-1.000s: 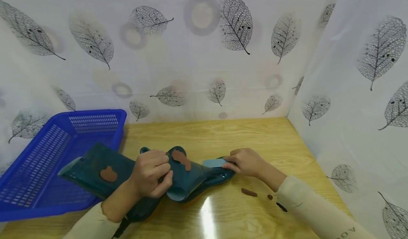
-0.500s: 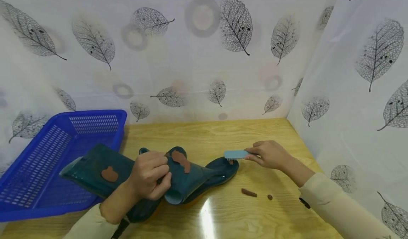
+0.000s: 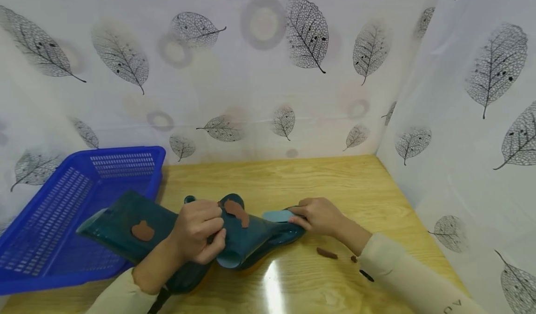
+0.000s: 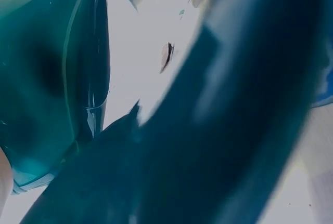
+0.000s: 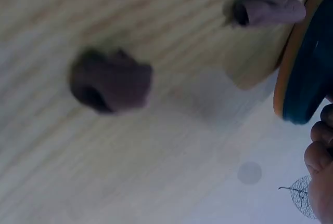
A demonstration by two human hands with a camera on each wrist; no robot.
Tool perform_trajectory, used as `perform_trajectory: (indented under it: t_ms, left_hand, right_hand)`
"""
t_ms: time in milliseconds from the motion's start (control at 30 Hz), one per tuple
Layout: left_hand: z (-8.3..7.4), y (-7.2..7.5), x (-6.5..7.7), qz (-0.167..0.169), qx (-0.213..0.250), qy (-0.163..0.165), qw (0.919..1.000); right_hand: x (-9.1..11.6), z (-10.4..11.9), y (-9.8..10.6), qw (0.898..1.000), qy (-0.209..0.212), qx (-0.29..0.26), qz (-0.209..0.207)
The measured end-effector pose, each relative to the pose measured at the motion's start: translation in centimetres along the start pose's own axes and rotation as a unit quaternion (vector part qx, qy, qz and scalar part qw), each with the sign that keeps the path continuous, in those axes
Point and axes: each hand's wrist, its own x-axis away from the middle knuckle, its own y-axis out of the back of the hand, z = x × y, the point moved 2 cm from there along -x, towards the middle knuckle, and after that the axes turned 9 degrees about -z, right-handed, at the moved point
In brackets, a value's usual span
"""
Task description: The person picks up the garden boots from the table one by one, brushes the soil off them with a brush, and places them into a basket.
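A pale curtain (image 3: 255, 81) with leaf skeletons printed all over it is hanging behind and around the wooden table (image 3: 356, 188). The blue basket (image 3: 130, 165) is sitting at the left end, and two dark teal rubber boots are lying on their sides right beside it. The first boot (image 3: 119, 218) is pointing its shaft over the basket's near side, can't tell if it's actually touching. The second boot (image 3: 255, 239) is lying mid-table, foot end stretching right.

Left hand (image 3: 201, 232) is curling its fingers tight and gripping the second boot by its shaft, as far as I can see. Right hand (image 3: 320, 216) is pinching a light-blue brush (image 3: 277, 216) and holding it flat against that boot's foot.

One brown patch (image 3: 237, 212) is sticking to the second boot's shaft, and another brown blotch (image 3: 143, 230) is showing on the first one's. A brown strip (image 3: 326, 253) and a tiny brown crumb (image 3: 353, 259) are lying near the right sleeve.
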Motion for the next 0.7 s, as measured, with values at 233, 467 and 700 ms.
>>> perform_trajectory:
  t_ms: [233,467,700]
  left_hand:
    - [-0.4,0.0,0.3,-0.001,-0.019,0.005,0.9998]
    - [-0.3,0.1,0.3,-0.014,-0.056,0.014,0.9982]
    - [-0.3,0.7,0.2,-0.02,-0.04,0.021,0.9988]
  right_hand:
    - [2.2,-2.9,2.7,0.999,-0.028,0.026,0.019]
    - [4.6,-5.0,5.1,0.998,-0.047,0.037,0.03]
    - [4.4,-5.9,6.2,0.998,-0.035,0.061,-0.006]
